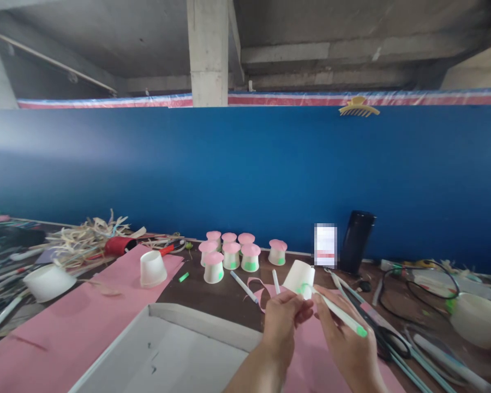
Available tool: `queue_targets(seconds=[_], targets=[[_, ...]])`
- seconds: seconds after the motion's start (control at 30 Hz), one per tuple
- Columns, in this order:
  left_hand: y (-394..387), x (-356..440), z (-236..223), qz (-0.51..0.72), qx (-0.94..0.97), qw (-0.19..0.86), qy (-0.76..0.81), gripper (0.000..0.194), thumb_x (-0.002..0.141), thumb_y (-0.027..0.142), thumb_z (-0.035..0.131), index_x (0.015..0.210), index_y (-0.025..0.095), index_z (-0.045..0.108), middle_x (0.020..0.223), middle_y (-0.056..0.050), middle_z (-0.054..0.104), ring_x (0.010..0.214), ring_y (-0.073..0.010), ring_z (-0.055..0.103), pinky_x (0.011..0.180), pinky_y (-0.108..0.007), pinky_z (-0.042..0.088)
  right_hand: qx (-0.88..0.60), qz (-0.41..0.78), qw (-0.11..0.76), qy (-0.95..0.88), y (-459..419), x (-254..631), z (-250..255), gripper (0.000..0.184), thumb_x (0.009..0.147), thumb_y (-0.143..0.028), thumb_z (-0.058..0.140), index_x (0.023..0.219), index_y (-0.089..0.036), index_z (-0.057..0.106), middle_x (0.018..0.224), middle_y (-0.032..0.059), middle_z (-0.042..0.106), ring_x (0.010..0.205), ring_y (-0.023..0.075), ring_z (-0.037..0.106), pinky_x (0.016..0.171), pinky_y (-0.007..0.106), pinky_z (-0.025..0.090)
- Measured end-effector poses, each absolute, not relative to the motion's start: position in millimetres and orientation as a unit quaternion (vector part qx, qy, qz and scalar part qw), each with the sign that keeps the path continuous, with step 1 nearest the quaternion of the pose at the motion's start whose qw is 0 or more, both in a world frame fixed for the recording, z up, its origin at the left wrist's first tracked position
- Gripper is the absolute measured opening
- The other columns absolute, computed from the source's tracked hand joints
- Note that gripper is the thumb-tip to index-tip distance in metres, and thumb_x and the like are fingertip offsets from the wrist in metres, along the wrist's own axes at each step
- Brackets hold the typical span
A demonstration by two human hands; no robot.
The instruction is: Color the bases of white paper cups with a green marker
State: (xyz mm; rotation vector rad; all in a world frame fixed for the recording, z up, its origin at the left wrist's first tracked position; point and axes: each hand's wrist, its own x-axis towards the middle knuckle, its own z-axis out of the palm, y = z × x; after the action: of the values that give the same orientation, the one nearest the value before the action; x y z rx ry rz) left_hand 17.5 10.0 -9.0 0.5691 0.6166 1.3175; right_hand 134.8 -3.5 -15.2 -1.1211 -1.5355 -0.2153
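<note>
My left hand (284,319) is closed on the rim of a white paper cup (298,274), which is tilted with its base up and away. A green patch shows on the cup's side. Between the fingers of my right hand (346,341) is a white marker (339,311) with a green end; its tip meets the cup near the green patch. Beyond my hands stand several upturned paper cups (231,256) topped with pink paper discs, some with green patches. A small green cap (184,277) lies left of them.
A white box lid (196,322) lies in front, over pink paper sheets (85,316). Another white cup (153,268) stands on the pink paper. Black scissors (388,341), a black cylinder (358,240) and a cable are at right. A blue partition (245,169) rises behind.
</note>
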Motion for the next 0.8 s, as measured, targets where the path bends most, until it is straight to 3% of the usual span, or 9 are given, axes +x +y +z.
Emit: queue_targets(seconds=[0.33, 0.6, 0.8], targets=[[14.7, 18.0, -11.3, 0.593, 0.266, 0.711, 0.269, 0.023, 0.06, 0.027, 0.077, 0.066, 0.007, 0.068, 0.065, -0.006, 0.061, 0.062, -0.0115, 0.058, 0.071, -0.026, 0.049, -0.522, 0.0, 0.531, -0.667, -10.7, 132.3, -7.7, 0.027, 0.085, -0.039, 0.05, 0.087, -0.017, 0.066, 0.078, 0.0089, 0.071, 0.068, 0.0194, 0.068, 0.061, 0.025, 0.055], [12.1, 20.5, -9.9, 0.587, 0.309, 0.694, 0.28, 0.024, 0.06, 0.03, 0.075, 0.062, 0.008, 0.067, 0.061, -0.005, 0.059, 0.062, -0.0138, 0.056, 0.075, -0.032, 0.047, -0.47, -0.053, 0.563, -0.678, -6.7, 133.3, -14.3, 0.021, 0.084, -0.029, 0.054, 0.096, -0.019, 0.067, 0.096, 0.0079, 0.069, 0.087, 0.0202, 0.065, 0.075, 0.029, 0.054], [11.5, 21.2, -9.8, 0.588, 0.319, 0.685, 0.288, 0.023, 0.06, 0.031, 0.074, 0.061, 0.009, 0.066, 0.061, -0.004, 0.059, 0.064, -0.0155, 0.056, 0.076, -0.035, 0.047, -0.481, -0.088, 0.563, -0.666, -7.0, 134.2, -10.4, 0.02, 0.084, -0.03, 0.054, 0.093, -0.018, 0.068, 0.092, 0.007, 0.07, 0.083, 0.0188, 0.067, 0.072, 0.026, 0.054]])
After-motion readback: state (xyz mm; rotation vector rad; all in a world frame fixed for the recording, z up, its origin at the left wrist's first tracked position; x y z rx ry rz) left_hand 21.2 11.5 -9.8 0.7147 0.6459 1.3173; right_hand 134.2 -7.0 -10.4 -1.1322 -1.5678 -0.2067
